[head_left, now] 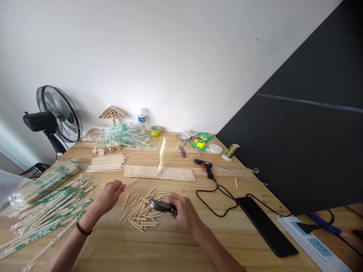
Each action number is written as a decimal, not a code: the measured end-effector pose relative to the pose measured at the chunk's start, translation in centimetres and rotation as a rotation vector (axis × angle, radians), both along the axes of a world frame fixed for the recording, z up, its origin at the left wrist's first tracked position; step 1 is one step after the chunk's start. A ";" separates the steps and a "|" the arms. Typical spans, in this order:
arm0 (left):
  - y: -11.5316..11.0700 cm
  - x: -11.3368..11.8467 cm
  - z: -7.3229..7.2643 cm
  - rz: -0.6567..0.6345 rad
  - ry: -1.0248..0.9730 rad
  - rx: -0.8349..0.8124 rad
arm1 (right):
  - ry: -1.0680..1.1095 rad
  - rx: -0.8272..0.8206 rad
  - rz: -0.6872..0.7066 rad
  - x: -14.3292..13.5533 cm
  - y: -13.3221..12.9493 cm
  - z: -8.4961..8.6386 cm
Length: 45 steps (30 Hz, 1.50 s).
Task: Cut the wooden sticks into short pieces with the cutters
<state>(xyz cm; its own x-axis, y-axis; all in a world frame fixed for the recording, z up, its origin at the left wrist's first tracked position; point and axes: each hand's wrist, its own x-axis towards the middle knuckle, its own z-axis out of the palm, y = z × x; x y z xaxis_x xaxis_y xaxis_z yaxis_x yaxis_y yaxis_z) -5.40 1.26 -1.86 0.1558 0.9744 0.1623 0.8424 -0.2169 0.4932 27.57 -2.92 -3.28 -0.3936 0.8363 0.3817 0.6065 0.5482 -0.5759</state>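
Note:
My left hand (110, 194) is closed in a pinch, with a short thin wooden stick (131, 183) at its fingertips. In my right hand (184, 213) is a dark hand tool like a pair of pruning shears (162, 206), its head pointing left; the grip is partly hidden by my fingers. Beneath the tool lies a loose pile of short cut sticks (138, 209). Beyond both hands a flat strip of sticks laid side by side (178, 173) rests on the table, and a narrow, rough-edged wooden piece (162, 155) stands upright at its middle.
Bagged sticks (53, 204) cover the left side, near a row of long sticks (106, 162). Empty wrappers (121, 134), a bottle (141, 120) and tape (155, 131) are behind. At right are a glue gun (204, 166), its cord, a phone (266, 226) and a power strip (307, 241).

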 end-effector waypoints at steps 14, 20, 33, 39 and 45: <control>-6.9 -1.8 -2.9 0.031 -0.158 0.039 | -0.002 0.266 -0.483 7.9 -7.6 -8.0; -6.3 -1.7 -3.7 0.001 -0.137 0.036 | -0.042 0.261 -0.445 6.4 -6.5 -6.3; -6.6 -1.2 -2.6 0.040 -0.125 0.078 | -0.140 0.256 -0.384 3.7 -6.8 -3.8; -6.3 -1.3 -2.8 0.059 -0.135 0.087 | -0.163 0.264 -0.384 3.8 -6.8 -4.2; -6.7 -0.5 -2.5 0.078 -0.187 0.090 | -0.141 0.246 -0.394 4.0 -7.1 -4.2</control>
